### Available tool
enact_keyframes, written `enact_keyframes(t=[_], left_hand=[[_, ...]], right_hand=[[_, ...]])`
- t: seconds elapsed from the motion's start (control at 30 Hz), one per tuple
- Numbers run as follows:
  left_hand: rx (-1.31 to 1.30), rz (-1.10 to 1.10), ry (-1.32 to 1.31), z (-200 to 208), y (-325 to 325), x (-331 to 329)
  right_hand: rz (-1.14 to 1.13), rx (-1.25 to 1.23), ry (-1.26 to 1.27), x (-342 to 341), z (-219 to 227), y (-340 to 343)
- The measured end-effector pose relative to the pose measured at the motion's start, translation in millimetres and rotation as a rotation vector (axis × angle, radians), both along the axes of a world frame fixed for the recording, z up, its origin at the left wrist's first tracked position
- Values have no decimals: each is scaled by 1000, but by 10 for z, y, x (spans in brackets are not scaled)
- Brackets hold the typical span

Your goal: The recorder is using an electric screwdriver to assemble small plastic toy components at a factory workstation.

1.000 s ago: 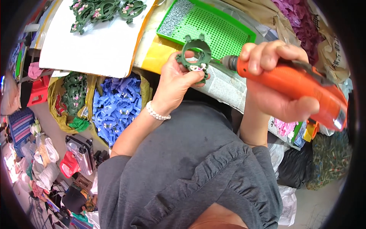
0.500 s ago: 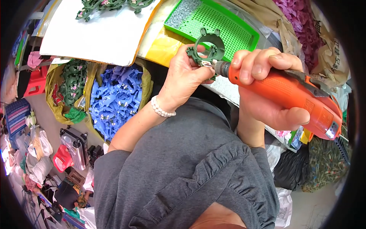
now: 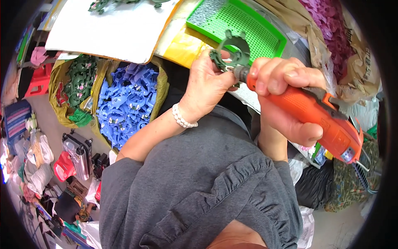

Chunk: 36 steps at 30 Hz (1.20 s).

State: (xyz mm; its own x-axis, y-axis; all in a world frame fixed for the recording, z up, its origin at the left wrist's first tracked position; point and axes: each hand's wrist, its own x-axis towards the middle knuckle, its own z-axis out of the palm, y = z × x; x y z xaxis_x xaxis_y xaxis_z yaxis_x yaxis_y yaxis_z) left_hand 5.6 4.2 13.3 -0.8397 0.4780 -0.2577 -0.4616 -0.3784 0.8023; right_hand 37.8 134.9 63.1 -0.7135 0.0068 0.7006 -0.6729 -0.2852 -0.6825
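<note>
My left hand [image 3: 208,85] pinches a dark green ring-shaped plastic part [image 3: 244,49] with small knobs on its rim. In my right hand [image 3: 286,89] is an orange corded electric screwdriver [image 3: 321,120], my fingers wrapped round its body. Its tip meets the lower edge of the green part, close to my left thumb; the exact contact is hidden. Just beyond the part lies a bright green perforated tray [image 3: 248,25], with a heap of small silvery pieces [image 3: 209,16] at its left end.
A white board [image 3: 107,33] at the far left carries more green parts [image 3: 120,5]. Left of me stand sacks of blue plastic parts [image 3: 128,103] and green parts [image 3: 78,83]. Purple pieces [image 3: 327,33] lie at the far right beside brown paper [image 3: 360,66]. The screwdriver's cord [image 3: 365,180] trails right.
The screwdriver's rear end has swung slightly left and nearer me. The green part has shifted a little right and tilted in my left hand. Both grips stay.
</note>
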Motion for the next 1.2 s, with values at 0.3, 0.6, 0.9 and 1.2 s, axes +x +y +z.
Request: enact_keyframes(t=[0.3, 0.6, 0.9, 1.2], left_hand=[[26, 78, 144, 37, -355, -151], [-350, 821, 387, 81, -1641, -874], [-1118, 1217, 591, -805, -2743, -1394], [-971, 897, 988, -165, -1632, -1816]], right_hand=[[-179, -138, -80, 198, 185, 56], [-227, -147, -173, 143, 80, 124], [-205, -170, -212, 58, 0, 39], [-271, -196, -302, 112, -62, 128]])
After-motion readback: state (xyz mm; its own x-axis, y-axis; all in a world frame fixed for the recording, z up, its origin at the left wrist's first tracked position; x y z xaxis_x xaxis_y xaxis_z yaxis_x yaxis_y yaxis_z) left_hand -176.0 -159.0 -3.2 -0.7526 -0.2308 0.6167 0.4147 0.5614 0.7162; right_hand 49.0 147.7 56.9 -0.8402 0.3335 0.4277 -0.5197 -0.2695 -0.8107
